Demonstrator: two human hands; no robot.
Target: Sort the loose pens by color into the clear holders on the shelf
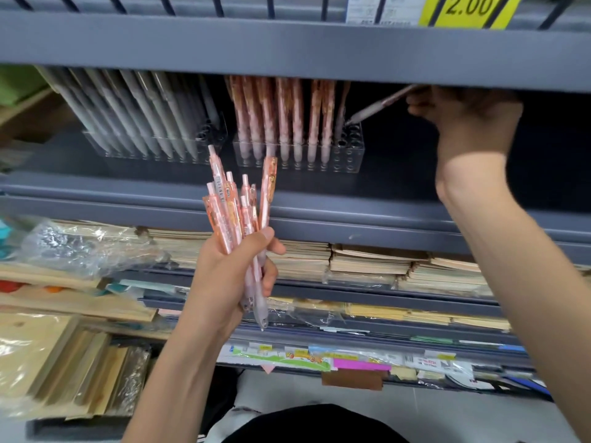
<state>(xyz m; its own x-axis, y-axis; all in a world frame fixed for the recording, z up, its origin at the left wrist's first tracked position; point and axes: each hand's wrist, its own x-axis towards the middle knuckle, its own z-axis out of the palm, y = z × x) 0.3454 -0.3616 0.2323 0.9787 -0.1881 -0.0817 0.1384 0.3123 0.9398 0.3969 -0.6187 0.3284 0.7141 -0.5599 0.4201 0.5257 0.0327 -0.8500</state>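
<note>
My left hand (228, 276) grips a bundle of several pink-orange pens (238, 206) upright in front of the shelf lip. Under the upper shelf, my right hand (470, 123) pinches one pink pen (372, 108), tilted with its tip down at the back right holes of a clear holder (348, 156). That holder carries several pink-orange pens (281, 116) standing in rows, with empty holes at its right end. To its left a second clear holder (134, 148) is filled with several grey pens (144, 110).
The grey upper shelf (287, 49) hangs low over the holders, with a yellow price tag (470, 8) above. Stacks of notebooks (367, 260) and a plastic bag (80, 244) fill the shelf below. Wooden boards (64, 362) lie at the lower left.
</note>
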